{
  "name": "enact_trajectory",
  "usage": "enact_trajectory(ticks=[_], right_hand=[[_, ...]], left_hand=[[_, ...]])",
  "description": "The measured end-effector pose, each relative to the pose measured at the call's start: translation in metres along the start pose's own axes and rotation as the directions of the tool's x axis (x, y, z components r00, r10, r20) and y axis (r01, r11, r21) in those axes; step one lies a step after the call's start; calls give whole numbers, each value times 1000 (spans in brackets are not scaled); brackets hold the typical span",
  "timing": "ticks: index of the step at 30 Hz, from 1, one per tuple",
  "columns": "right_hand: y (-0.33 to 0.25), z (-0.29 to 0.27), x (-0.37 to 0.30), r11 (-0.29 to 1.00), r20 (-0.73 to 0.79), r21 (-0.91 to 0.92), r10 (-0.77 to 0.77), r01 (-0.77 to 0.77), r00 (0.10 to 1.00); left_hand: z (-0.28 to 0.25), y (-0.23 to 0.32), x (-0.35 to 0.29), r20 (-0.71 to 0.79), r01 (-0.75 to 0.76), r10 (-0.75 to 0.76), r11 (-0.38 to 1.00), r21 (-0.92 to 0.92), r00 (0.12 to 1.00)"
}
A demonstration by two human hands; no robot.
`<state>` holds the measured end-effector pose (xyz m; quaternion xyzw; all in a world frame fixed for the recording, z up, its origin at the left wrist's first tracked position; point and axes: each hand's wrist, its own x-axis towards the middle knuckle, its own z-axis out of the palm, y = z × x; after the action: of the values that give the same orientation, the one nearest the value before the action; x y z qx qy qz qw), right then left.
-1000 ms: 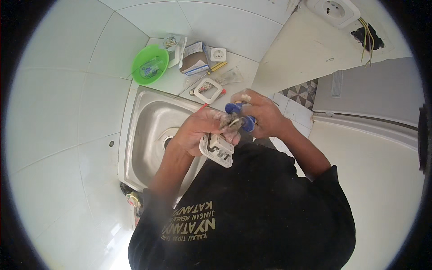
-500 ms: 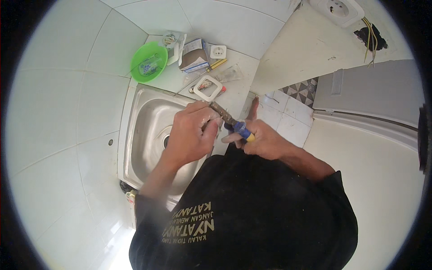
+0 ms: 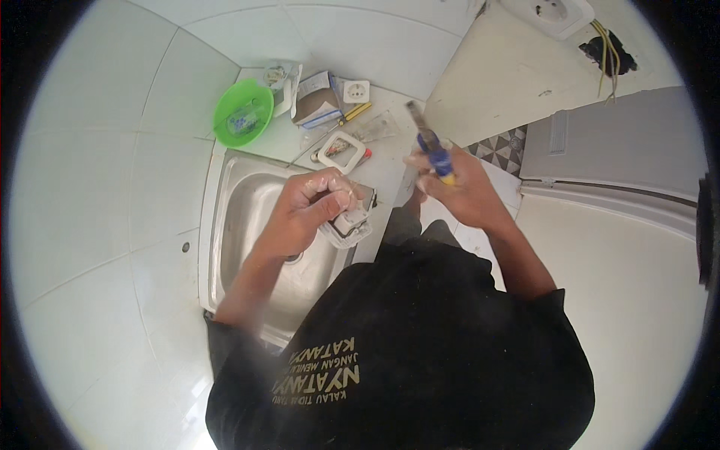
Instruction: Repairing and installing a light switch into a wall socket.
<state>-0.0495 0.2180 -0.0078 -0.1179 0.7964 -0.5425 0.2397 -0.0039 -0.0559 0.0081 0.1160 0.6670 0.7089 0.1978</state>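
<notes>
My left hand (image 3: 309, 206) is over the right part of the steel sink (image 3: 251, 247), its fingers closed round a white electrical socket piece (image 3: 349, 226) with metal parts and a clear-looking rim. The hand covers part of that piece. To the right, my right hand (image 3: 466, 187) grips blue-and-yellow-handled pliers (image 3: 436, 156), their metal jaws pointing up and away from me, apart from the socket piece. Whitish dust marks the fingers of my left hand. Just beyond that hand, a white square frame (image 3: 361, 156) lies on the counter.
Along the counter's back stand a green bowl (image 3: 238, 139), an opened box (image 3: 319, 101) and a white socket (image 3: 356, 91). A yellow-handled screwdriver (image 3: 355, 113) lies beside clear packaging (image 3: 379, 127). At upper right, yellowish wires (image 3: 604, 60) hang from a wall hole below another socket (image 3: 551, 11).
My right hand has drawn the pliers away from my left hand, rightward and farther off, tilting them more upright. My left hand has turned, showing the socket piece.
</notes>
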Motion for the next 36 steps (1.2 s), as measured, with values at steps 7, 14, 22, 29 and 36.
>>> enact_trajectory(ticks=[7,14,22,29,36], right_hand=[[67,23,94,788,-276,-574,70,-223,959],[95,55,125,794,-321,-583,-31,-171,947],[-27,26,69,922,30,-129,-364,365,931],[-70,10,35,466,509,-461,-558,755,655],[-56,22,24,774,275,-368,-439,515,855]], left_hand=[[24,-53,25,-191,-9,-275,550,-835,942],[33,-51,12,-297,-35,-149,845,-533,943],[25,-29,1,-279,143,-232,942,-305,932],[41,7,11,-298,162,-154,987,2,942],[61,1,2,-432,133,42,921,367,901]])
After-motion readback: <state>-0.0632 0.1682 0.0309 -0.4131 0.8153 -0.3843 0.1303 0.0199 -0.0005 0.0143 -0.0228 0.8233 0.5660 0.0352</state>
